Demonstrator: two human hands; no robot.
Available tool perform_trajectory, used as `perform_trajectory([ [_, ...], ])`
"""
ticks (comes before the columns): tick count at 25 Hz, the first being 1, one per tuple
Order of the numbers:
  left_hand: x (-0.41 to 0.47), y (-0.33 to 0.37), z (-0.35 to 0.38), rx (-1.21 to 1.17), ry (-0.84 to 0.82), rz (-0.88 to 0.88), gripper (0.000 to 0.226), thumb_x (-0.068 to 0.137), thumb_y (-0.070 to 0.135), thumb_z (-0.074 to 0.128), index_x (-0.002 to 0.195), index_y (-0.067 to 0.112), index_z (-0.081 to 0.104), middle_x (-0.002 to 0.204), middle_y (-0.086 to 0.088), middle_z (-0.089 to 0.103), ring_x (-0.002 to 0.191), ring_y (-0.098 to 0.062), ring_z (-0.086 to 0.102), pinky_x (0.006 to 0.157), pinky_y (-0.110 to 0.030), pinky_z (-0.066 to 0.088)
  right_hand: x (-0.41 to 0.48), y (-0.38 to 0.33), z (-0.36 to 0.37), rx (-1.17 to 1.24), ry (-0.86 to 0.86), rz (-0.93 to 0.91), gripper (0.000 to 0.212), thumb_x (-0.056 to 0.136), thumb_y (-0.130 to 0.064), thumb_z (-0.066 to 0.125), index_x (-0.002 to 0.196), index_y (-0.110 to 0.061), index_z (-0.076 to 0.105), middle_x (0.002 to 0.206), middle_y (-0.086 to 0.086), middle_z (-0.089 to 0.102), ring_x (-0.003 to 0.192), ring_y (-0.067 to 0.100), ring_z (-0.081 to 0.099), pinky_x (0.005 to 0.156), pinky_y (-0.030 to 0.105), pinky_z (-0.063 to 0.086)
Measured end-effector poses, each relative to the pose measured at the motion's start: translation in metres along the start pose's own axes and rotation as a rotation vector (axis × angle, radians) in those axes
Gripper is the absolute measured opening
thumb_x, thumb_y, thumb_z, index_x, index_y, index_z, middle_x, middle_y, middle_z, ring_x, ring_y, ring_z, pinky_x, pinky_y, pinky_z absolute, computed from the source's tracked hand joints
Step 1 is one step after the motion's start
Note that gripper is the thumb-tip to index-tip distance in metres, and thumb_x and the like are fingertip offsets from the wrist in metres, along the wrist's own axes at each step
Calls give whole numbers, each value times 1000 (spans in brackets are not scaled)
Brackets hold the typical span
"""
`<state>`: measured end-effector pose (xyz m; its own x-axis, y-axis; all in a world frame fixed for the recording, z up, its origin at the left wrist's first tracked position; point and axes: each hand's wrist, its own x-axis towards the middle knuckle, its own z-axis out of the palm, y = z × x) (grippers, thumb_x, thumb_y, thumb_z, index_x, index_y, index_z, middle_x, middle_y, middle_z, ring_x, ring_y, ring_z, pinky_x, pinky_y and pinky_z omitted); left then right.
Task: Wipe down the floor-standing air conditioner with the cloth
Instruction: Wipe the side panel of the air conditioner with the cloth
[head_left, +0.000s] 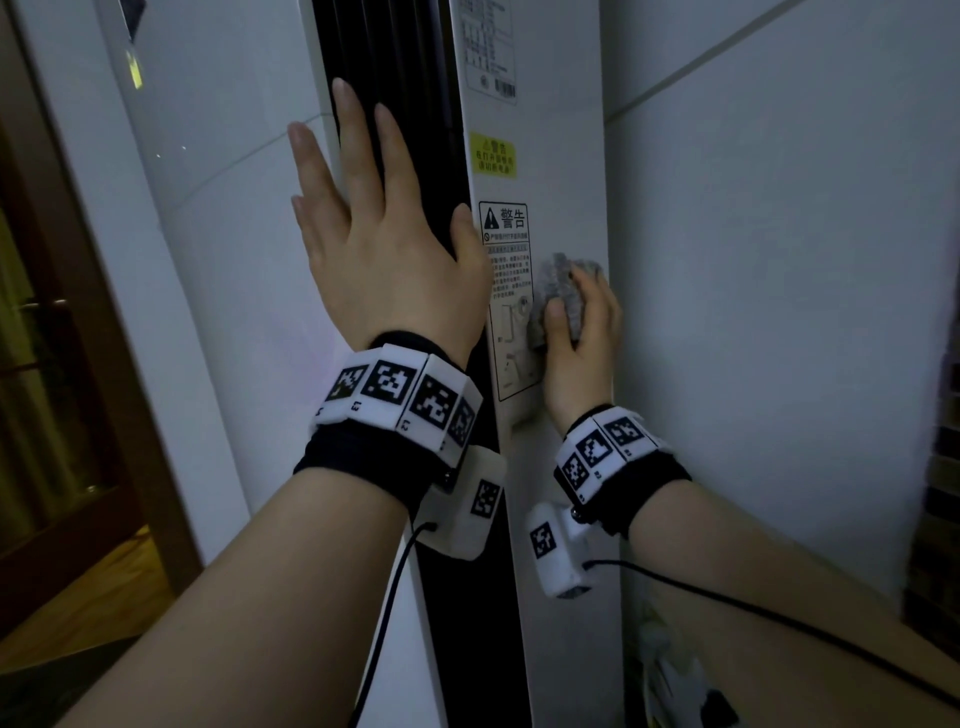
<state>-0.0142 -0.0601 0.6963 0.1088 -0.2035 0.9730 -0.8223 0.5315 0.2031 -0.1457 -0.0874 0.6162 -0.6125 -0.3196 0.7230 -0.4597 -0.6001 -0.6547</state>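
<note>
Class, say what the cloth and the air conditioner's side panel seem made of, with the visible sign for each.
The cloth: grey tufted pile, likely microfibre or chenille. The side panel: smooth matt white, probably painted metal or plastic; labels lie flat on it.

The air conditioner (550, 156) is cut off at 12 and 6 o'clock. The cloth (560, 283) — under the right hand (577, 356) — shows only partly. At its 9 o'clock, fine print on the warning label (508, 280) is too small to read.

Grey cloth (563, 291), white air conditioner (550, 171)
</note>
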Motion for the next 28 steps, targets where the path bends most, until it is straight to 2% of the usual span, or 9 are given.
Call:
perform_trajectory([
  [2,0,-1,-1,-8,-6,1,69,90,37,45,151,18,20,160,1,7,147,-29,1,119,-42,10,-1,-4,2,-5,15,23,39,96,-18,49,135,-16,45,150,8,28,139,22,23,117,44,17],
  [5,-1,-1,-3,-26,-24,6,68,90,33,47,150,17,22,160,0,8,147,-30,1,119,-42,9,-14,-13,8,-14,-20,-60,40,95,-18,51,135,-18,46,151,9,28,139,25,23,116,35,15],
  [10,0,-4,-6,-72,-55,22,66,91,29,46,150,16,22,160,0,7,147,-30,-1,119,-42,6,-3,-21,8,13,4,40,40,97,-19,49,137,-17,44,152,8,26,140,23,22,117,45,17],
  [14,-1,-8,-11,-242,-45,39,62,92,15,43,150,15,21,160,-2,9,147,-29,-2,120,-42,4,-19,-18,8,-8,-58,-110,39,95,-15,52,134,-15,47,150,13,29,139,26,25,117,38,17],
  [16,-2,-12,-15,-386,-39,40,65,90,5,41,150,11,18,160,-8,6,147,-29,-1,120,-40,2,-11,-16,2,-8,-53,-61,40,95,-15,51,135,-14,46,150,12,29,138,26,25,117,43,18],
  [18,-2,-18,-16,-503,-41,32,66,90,0,39,150,6,13,159,-15,3,147,-29,0,120,-37,2,-13,-17,5,-1,-46,-18,40,96,-20,50,135,-20,44,151,10,27,138,25,25,117,46,19],
  [21,-5,-32,-14,-555,-74,-22,59,97,5,32,150,3,7,159,-15,1,147,-28,-2,118,-37,-3,-28,-17,10,-6,-65,-118,37,92,-30,47,128,-36,41,150,8,28,138,22,25,116,39,19],
  [25,-14,-46,-11,-618,-114,4,52,101,9,24,150,3,7,159,-14,1,146,-26,-4,116,-33,-6,-19,-18,10,8,-33,-61,34,95,-25,50,125,-38,41,150,7,29,136,23,27,116,46,21],
  [28,-17,-52,-8,-648,-109,12,50,102,9,23,150,3,9,159,-14,3,146,-26,-3,117,-32,-5,-34,-21,15,8,-31,-105,34,92,-33,48,120,-51,39,149,1,28,134,14,25,114,30,19],
])
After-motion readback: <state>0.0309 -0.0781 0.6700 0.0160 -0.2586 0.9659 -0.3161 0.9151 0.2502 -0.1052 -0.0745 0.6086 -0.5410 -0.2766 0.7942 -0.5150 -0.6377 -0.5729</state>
